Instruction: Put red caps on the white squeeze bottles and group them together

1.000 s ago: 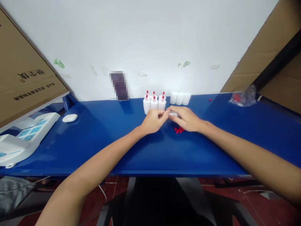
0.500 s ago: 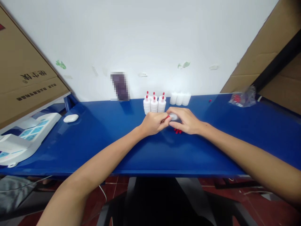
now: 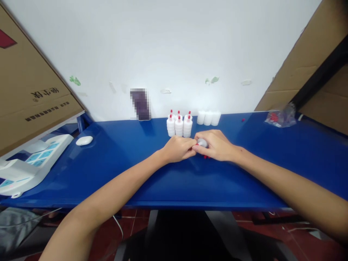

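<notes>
A small white squeeze bottle [image 3: 202, 141] lies tilted in my right hand [image 3: 217, 145], whose fingers and thumb curl around it. Its nozzle end points left, toward my left hand [image 3: 176, 149]. There, my left fingers pinch a red tip cap [image 3: 197, 144] at the nozzle; most of the cap is hidden by the fingers. Loose red caps [image 3: 206, 157] lie on the table just below my right hand, partly covered by it. Behind my hands stand several white bottles [image 3: 178, 127] with red tips, upright in two rows.
White bottles [image 3: 208, 118] without visible red tips stand by the wall. A single red cap [image 3: 243, 120] and a clear bag [image 3: 281, 116] with red pieces lie farther right. On the left of the blue table [image 3: 122, 170] are a white case [image 3: 84, 140] and a white device [image 3: 43, 156].
My right thumb has come in closer on the bottle, and both hands sit tighter together. The whole view has shifted slightly, with things appearing a little lower.
</notes>
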### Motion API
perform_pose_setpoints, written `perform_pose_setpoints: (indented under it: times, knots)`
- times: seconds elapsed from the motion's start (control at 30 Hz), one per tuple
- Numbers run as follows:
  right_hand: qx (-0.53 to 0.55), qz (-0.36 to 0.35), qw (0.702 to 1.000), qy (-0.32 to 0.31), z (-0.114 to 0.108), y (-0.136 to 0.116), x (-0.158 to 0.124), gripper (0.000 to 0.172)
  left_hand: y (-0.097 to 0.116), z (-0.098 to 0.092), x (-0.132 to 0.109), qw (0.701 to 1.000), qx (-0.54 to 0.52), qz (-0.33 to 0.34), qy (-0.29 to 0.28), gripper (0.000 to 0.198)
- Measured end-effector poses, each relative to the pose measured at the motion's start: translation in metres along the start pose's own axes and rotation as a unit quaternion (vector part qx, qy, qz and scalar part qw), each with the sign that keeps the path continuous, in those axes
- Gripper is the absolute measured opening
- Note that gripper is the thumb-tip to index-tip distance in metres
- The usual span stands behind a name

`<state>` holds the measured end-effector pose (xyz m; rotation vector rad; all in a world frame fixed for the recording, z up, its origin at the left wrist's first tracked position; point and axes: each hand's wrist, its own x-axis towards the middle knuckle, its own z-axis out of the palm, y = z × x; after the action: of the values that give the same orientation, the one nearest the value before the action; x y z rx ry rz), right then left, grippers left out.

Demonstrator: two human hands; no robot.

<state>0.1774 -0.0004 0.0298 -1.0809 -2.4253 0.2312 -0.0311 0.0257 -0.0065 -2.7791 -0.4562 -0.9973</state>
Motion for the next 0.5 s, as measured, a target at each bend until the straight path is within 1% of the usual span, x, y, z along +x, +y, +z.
perform_pose_setpoints:
  times: [0.07, 0.17, 0.3, 0.33, 0.4, 0.47, 0.5]
  knots:
    - [-0.001, -0.002, 1.000, -0.006, 0.000, -0.007, -0.001, 0.040, -0.001, -0.002, 0.000, 1.000, 0.003, 0.017, 0.002, 0.038]
    - [0.014, -0.008, 1.000, 0.007, 0.001, -0.014, -0.001, 0.041, -0.003, -0.006, 0.001, 1.000, -0.005, 0.024, -0.001, 0.044]
    - [0.020, 0.005, 1.000, 0.013, 0.001, -0.019, 0.000, 0.041, 0.000, -0.011, 0.004, 0.999, -0.051, 0.001, -0.018, 0.039]
    - [0.012, 0.009, 1.000, 0.011, 0.001, -0.020, 0.001, 0.042, 0.002, -0.012, 0.004, 0.997, -0.076, -0.016, -0.021, 0.037]
    - [-0.014, 0.020, 1.000, 0.002, 0.000, -0.020, 0.002, 0.045, 0.005, -0.016, 0.002, 0.987, -0.141, -0.075, -0.027, 0.037]
    - [-0.046, 0.031, 0.998, -0.005, -0.001, -0.018, 0.003, 0.047, 0.005, -0.023, 0.000, 0.964, -0.212, -0.157, -0.046, 0.039]
    - [-0.059, 0.037, 0.998, -0.004, -0.001, -0.015, 0.004, 0.048, 0.003, -0.029, -0.002, 0.947, -0.241, -0.201, -0.067, 0.041]
